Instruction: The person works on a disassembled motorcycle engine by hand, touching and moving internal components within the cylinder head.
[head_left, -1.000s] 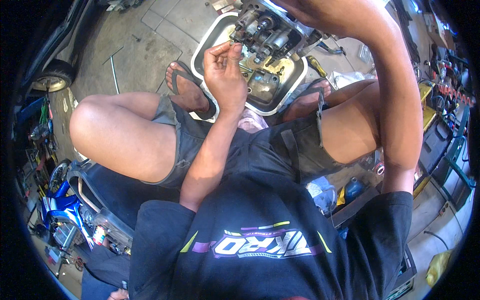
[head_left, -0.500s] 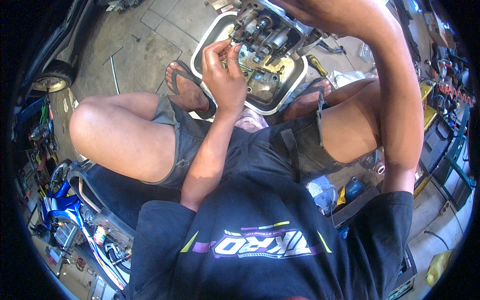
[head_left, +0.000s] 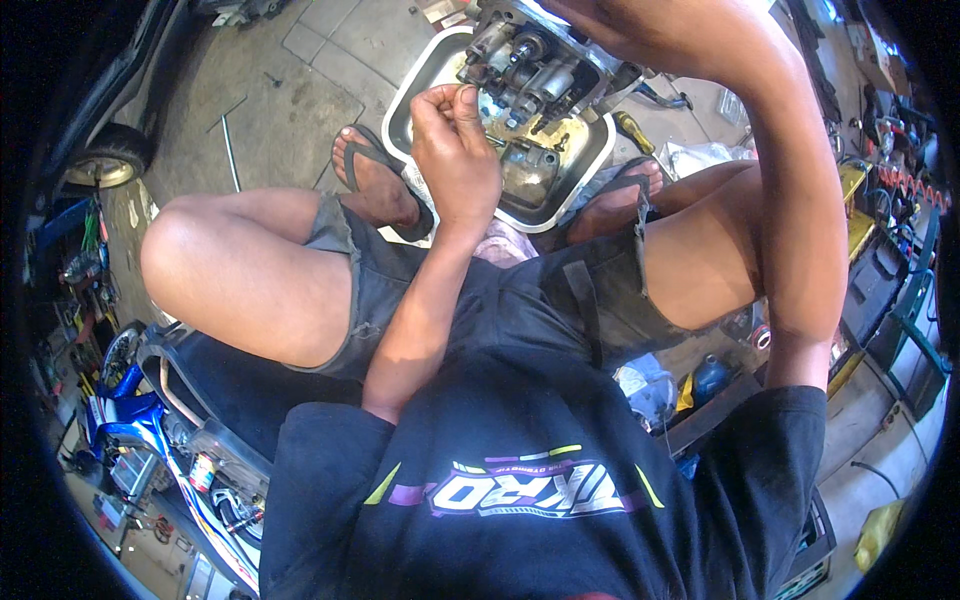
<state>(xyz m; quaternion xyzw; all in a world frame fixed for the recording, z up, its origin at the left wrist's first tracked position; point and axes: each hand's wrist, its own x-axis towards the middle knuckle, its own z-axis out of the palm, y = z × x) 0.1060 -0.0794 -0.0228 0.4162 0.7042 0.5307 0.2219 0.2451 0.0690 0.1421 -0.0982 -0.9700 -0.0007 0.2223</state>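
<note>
A greasy metal engine assembly, its shafts and round parts exposed, is held up at the top over a white-rimmed tray. My left hand is just below the engine's left side, thumb and curled fingers pressed together. Anything in that pinch is too small or hidden to name. At the top edge, my right hand reaches over the engine's far side, its fingers out of sight. Inside the tray, a metal cover-like part sits in brownish oily liquid.
My sandalled feet flank the tray. To its right lie a yellow-and-black tool and clear plastic. A T-handled wrench is on the floor at left, near a wheel. A blue-and-white motorcycle stands at lower left.
My left hand has drawn back slightly from the engine, toward me, and its fingers have curled in more tightly. The right arm and the engine stay about where they were.
</note>
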